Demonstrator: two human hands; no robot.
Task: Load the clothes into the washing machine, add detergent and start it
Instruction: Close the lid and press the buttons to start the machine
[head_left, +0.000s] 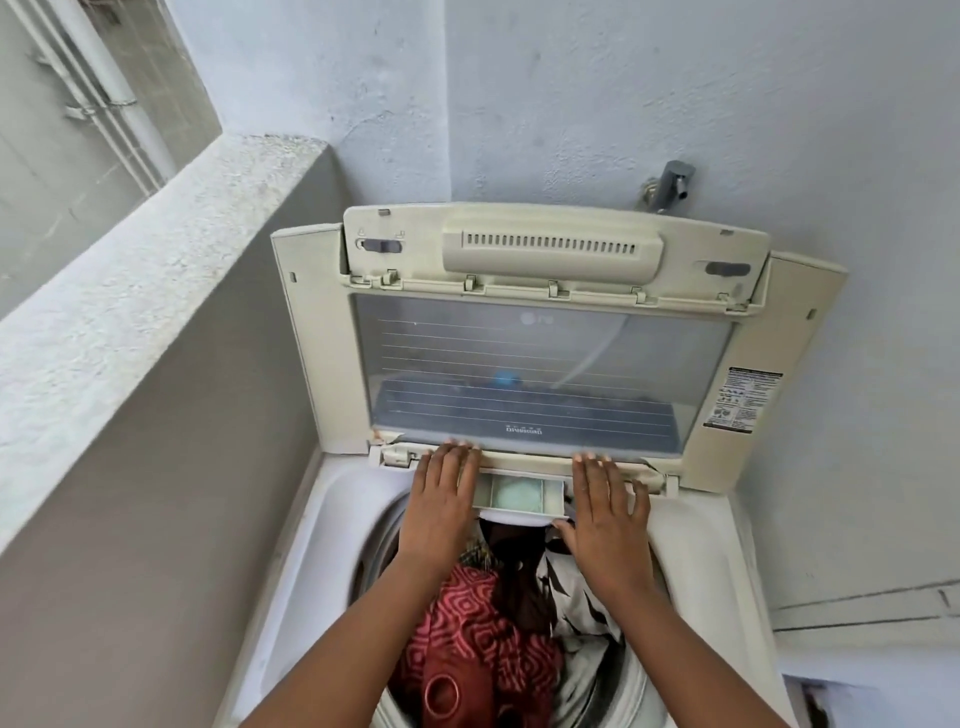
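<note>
Cream plastic lies under both hands at the back rim of the washing machine (332, 525). The left hand (441, 499) is laid flat with fingers straight and together, its fingertips reaching the lower edge of the raised lid (550, 364). The right hand (605, 512) is likewise flat and spread, fingertips at the same edge, thumb lying along the front of the detergent drawer (519, 493). Neither hand grips anything; both rest or press with straight fingers.

Between the two hands the drawer stands pulled out from under the hinge line, and pale greenish-white matter fills its middle compartment. Whether this is powder or liquid cannot be told.

Below the drawer and between the forearms, the drum opening holds the clothes (483, 639): a red cloth with a pink geometric pattern at the left, a dark brown piece in the middle, and a white cloth with dark markings at the right. They fill the opening close to the rim.

Further out, the lid stands upright against the wall, its clear window showing the control panel behind it, with a printed label (743, 400) on its right frame. A metal tap (670, 187) juts from the pale blue wall above the lid. To the left runs a rough white parapet ledge (156, 260), with pipes (104, 88) beyond it.
</note>
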